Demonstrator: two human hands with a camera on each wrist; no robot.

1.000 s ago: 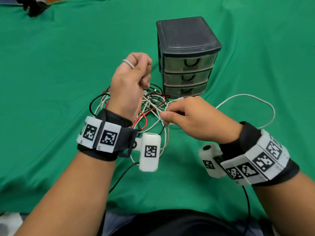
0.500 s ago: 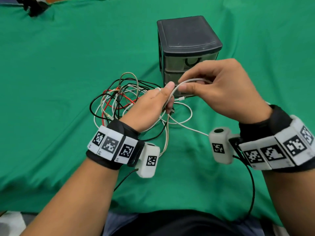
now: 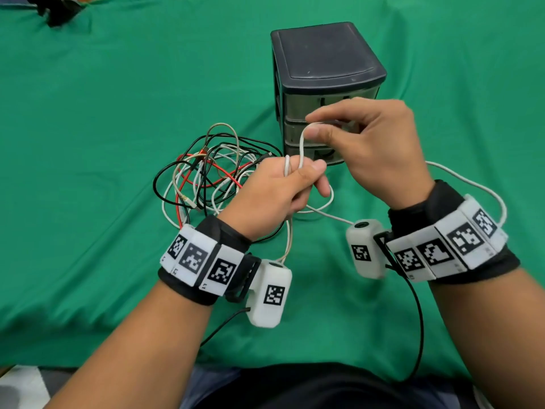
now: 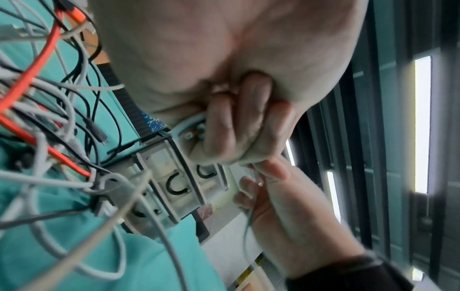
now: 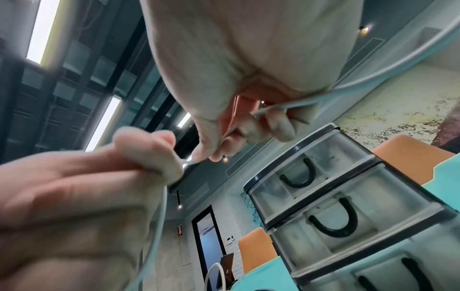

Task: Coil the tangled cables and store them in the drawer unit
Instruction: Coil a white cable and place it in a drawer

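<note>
Right hand point(image 3: 380, 149) raised white cable point(image 3: 301, 149); drawers point(image 3: 306, 134) closed.

Setting: indoor office or meeting-room type space, arranged as a recording station. Evidence: tabletop draped in green cloth point(image 3: 88, 143); orange chairs point(image 5: 259, 250) beside it; dark ceiling with long strip lights point(image 5: 102, 122) and small spotlights; white brick-patterned wall with a doorway point(image 5: 209, 240) and a small red sign next to it; weathered-look mural on the wall point(image 5: 388, 118). Further evidence: bands with printed black-and-white markers point(image 3: 206, 261) and small white camera units worn on both wrists.
</note>
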